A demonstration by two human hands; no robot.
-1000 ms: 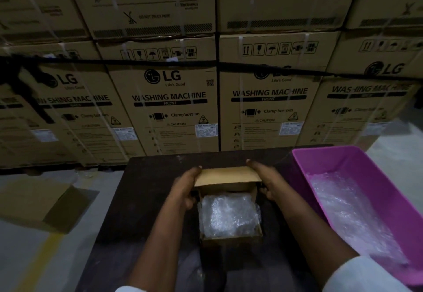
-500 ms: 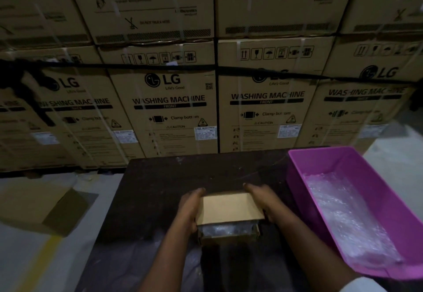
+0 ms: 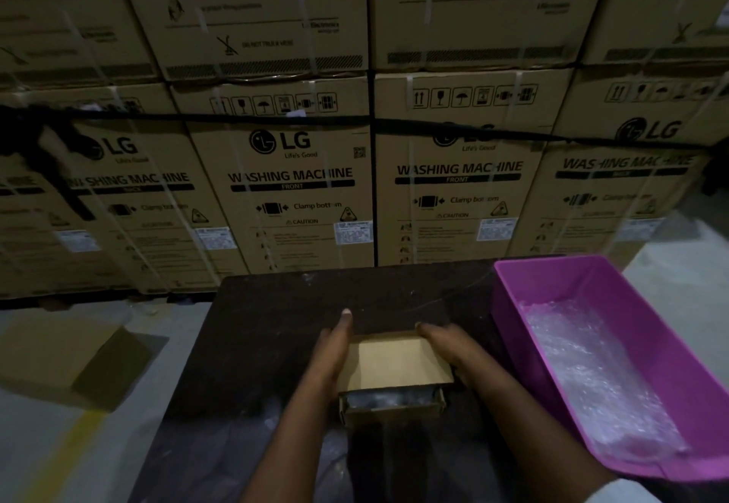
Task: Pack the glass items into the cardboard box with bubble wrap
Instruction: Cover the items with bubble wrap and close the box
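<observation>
Flanking cardboard box (image 3: 396, 364), seemingly "LG"-marked cartons (image 3: 292, 171).

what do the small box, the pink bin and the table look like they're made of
Small box: plain brown cardboard, matte; its flap folds flat and a raw edge shows at the front.
Pink bin: likely moulded plastic, smooth with a slight sheen, one even colour, rounded rim.
Table: dark, matte top with pale scuffs; maybe wood or laminate, too dim to tell.
</observation>
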